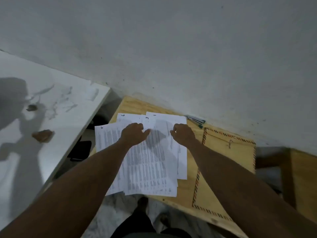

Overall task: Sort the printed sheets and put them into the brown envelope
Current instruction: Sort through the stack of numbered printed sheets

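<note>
Your left hand (133, 133) and right hand (183, 135) rest curled on the fanned printed sheets (151, 162) — whether either pinches a page, I cannot tell. The brown envelope (223, 152) lies on the counter (135, 105) at 3 o'clock, nearer your right hand, its long axis running 12 to 6.

Your printed sheets (151, 162) at frame centre: white, dense grey-black text in columns, black handwritten numbers at top corners. Your brown envelope (228, 152) at right: tan, red-and-dark diagonal striped border. Desk (137, 105) under them: pale yellow wood grain. Surface (51, 93) at your left: white, grey smudges. Wall (171, 48) across top: plain grey.
</note>
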